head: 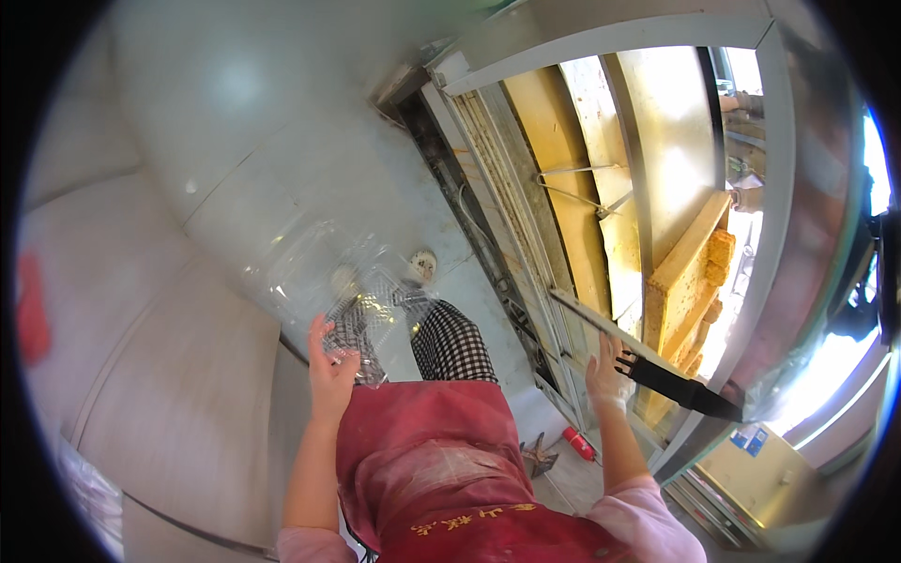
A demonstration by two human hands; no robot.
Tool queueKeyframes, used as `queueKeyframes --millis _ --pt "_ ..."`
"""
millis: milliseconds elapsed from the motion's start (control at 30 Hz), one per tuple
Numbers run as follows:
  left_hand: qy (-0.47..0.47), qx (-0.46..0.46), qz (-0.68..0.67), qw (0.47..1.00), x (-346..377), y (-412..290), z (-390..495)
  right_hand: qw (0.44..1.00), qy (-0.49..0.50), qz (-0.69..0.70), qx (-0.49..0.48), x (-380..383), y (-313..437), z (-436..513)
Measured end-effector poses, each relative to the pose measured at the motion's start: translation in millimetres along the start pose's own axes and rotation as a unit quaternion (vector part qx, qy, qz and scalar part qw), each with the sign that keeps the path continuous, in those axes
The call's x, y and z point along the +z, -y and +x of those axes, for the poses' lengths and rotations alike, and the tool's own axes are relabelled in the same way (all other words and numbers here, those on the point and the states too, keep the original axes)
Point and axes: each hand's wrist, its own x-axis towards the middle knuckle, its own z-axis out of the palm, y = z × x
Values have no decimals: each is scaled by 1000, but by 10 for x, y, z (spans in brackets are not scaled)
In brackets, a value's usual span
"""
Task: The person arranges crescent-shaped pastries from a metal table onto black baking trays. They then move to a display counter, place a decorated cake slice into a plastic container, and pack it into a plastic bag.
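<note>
Clear plastic clamshell containers hang from my left hand, held by their edge between thumb and fingers. My right hand rests against the edge of a sliding panel on the display cabinet to the right; its fingers are partly hidden behind the frame. Inside the cabinet, a wooden tray stands near that hand, with golden-brown pieces of food at its side. Yellowish sheets or boards lie further along, with metal tongs on them.
A metal-faced counter runs along the left. A red fire extinguisher stands on the floor at lower right. Other people's hands show past the cabinet's far side. Metal door tracks border the cabinet.
</note>
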Motion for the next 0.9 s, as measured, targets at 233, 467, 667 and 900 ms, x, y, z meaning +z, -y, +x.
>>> queueKeyframes --millis 233,467,667,900 --pt "124 168 77 975 549 353 883 976 -65 190 84 376 627 277" --pt "150 276 32 949 878 693 1718 911 -169 364 92 589 1235 2226" --pt "151 313 -25 937 986 972 2150 887 -196 392 146 622 1216 2860" --pt "181 385 16 905 1200 802 2451 794 -163 561 168 870 822 2714"
